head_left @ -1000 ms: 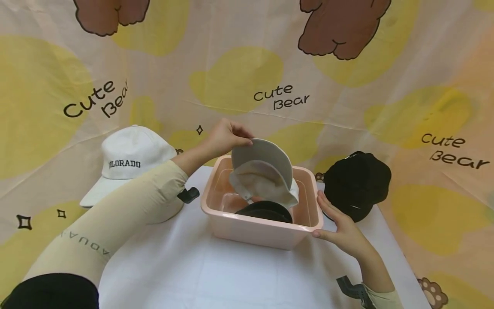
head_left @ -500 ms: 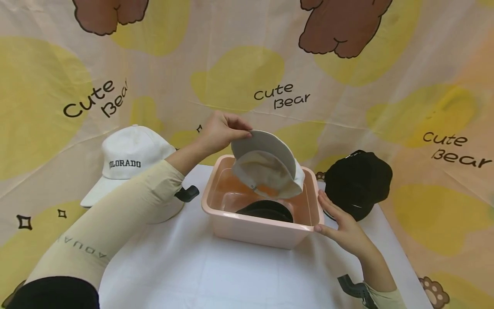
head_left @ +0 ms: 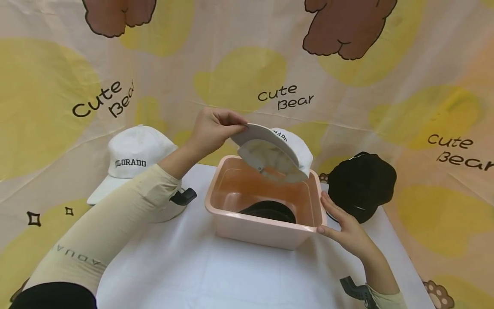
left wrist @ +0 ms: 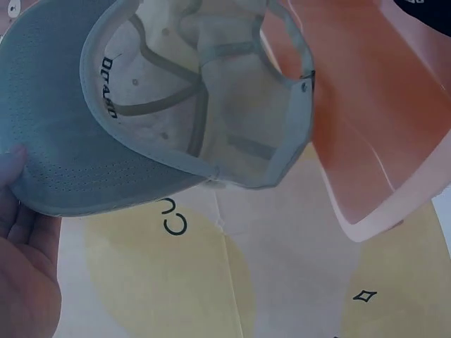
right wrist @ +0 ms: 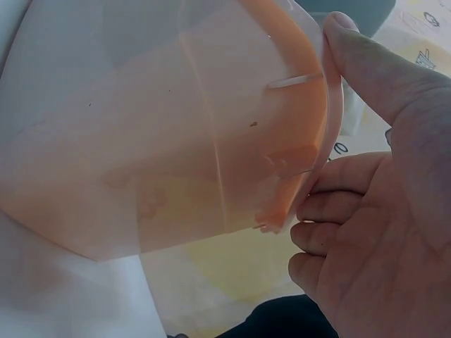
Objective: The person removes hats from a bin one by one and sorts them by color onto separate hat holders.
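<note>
Gripping a white cap (head_left: 272, 153) by the edge of its stiff, curved brim, the left hand (head_left: 214, 130) pinches it between thumb and fingers at the cap's ten o'clock. The cap hangs tilted at twelve o'clock over a smooth, glossy pink basin (head_left: 256, 233), its hollow facing the head camera; the left wrist view shows taped seams, a sweatband and a strap closure. Whether its lower edge touches the basin is hard to tell. Between three and four o'clock on that rounded rectangular basin, the right hand (head_left: 347, 230) rests against the rim, thumb and fingers extended rather than clenched. Inside, toward six o'clock, lies a curved black item (head_left: 269, 210), largely hidden behind the near wall. On the white bench (head_left: 231, 279), a second white cap (head_left: 139, 148) with a rounded crown sits between nine and ten o'clock of the basin, its lettering's first character unclear, partly covered by the left sleeve (head_left: 119, 214). A soft black cap (head_left: 364, 180) lies near three o'clock, partly behind the right hand.
</note>
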Tool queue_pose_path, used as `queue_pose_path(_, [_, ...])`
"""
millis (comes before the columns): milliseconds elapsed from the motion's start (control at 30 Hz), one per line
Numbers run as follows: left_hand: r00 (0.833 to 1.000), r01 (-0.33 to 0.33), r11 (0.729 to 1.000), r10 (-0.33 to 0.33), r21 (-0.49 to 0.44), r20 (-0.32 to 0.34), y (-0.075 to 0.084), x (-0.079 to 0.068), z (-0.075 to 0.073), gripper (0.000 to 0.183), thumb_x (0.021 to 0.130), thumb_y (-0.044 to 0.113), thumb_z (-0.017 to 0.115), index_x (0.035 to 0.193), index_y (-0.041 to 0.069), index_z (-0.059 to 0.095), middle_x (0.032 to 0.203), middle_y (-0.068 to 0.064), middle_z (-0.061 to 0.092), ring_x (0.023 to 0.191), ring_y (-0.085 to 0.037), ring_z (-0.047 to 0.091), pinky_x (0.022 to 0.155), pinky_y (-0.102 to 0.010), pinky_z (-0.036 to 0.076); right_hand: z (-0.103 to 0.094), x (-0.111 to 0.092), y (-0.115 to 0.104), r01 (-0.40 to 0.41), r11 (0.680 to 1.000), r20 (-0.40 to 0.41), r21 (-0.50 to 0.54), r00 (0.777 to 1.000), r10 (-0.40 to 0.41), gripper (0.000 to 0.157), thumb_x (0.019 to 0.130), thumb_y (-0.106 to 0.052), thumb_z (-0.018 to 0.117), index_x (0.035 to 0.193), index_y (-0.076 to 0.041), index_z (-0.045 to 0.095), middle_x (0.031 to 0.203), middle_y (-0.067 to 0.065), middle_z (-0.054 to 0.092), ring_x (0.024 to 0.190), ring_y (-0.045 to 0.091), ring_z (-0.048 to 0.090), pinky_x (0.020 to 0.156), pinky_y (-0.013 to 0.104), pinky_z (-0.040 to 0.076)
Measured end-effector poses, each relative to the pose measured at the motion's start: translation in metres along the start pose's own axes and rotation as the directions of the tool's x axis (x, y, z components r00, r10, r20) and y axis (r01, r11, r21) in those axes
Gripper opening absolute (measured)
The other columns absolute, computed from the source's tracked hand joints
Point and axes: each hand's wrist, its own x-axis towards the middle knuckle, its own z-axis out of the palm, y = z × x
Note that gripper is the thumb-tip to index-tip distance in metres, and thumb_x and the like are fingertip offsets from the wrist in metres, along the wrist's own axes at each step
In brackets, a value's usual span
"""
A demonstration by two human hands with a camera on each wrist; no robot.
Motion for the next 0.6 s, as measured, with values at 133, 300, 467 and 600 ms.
queue_pose_path(133, [0.999, -0.031, 0.999, 0.03, -0.041, -0.045, 0.002, -0.003, -0.004, 0.006, 0.084, 0.0, 0.083, 0.088, 0.004, 0.082, 0.089, -0.006, 0.079, 0.074, -0.01, 0.074, 0.068, -0.022, 0.06, 0.0, -0.001, -0.001, 0.0, 1.0, -0.002, 0.006, 1.0, 0.0, 0.091, 0.084, -0.02, 0.084, 0.16, -0.013, 0.035, 0.169, 0.01, 0.023, 0.15, 0.051, 0.027, 0.101, 0.081, 0.032])
queue_pose_path(300, [0.991, -0.091, 0.994, 0.084, -0.066, -0.099, 0.003, -0.005, -0.009, 0.006, 0.082, -0.003, 0.082, 0.087, 0.001, 0.082, 0.087, -0.008, 0.079, 0.07, -0.012, 0.072, 0.061, -0.019, 0.056, -0.001, -0.001, -0.002, -0.004, 1.0, 0.0, 0.007, 1.0, 0.004, 0.091, 0.084, -0.02, 0.084, 0.16, -0.013, 0.035, 0.169, 0.011, 0.023, 0.149, 0.051, 0.027, 0.101, 0.081, 0.032])
queue_pose_path(467, [0.976, -0.165, 0.98, 0.146, -0.109, -0.163, 0.007, -0.008, -0.014, 0.007, 0.081, -0.01, 0.08, 0.086, -0.005, 0.079, 0.086, -0.011, 0.079, 0.074, -0.012, 0.075, 0.066, -0.021, 0.059, -0.001, 0.0, -0.002, -0.007, 1.0, 0.002, 0.01, 1.0, 0.007, 0.091, 0.084, -0.02, 0.085, 0.16, -0.013, 0.035, 0.169, 0.011, 0.023, 0.15, 0.051, 0.027, 0.102, 0.081, 0.032])
queue_pose_path(600, [0.966, -0.185, 0.964, 0.143, -0.189, -0.214, 0.012, -0.011, -0.016, 0.008, 0.082, -0.014, 0.078, 0.087, -0.008, 0.078, 0.088, -0.006, 0.08, 0.08, -0.013, 0.076, 0.076, -0.024, 0.062, -0.001, -0.001, -0.003, -0.008, 1.0, 0.0, 0.014, 1.0, 0.008, 0.091, 0.084, -0.02, 0.085, 0.16, -0.013, 0.035, 0.169, 0.01, 0.023, 0.149, 0.051, 0.027, 0.101, 0.081, 0.032])
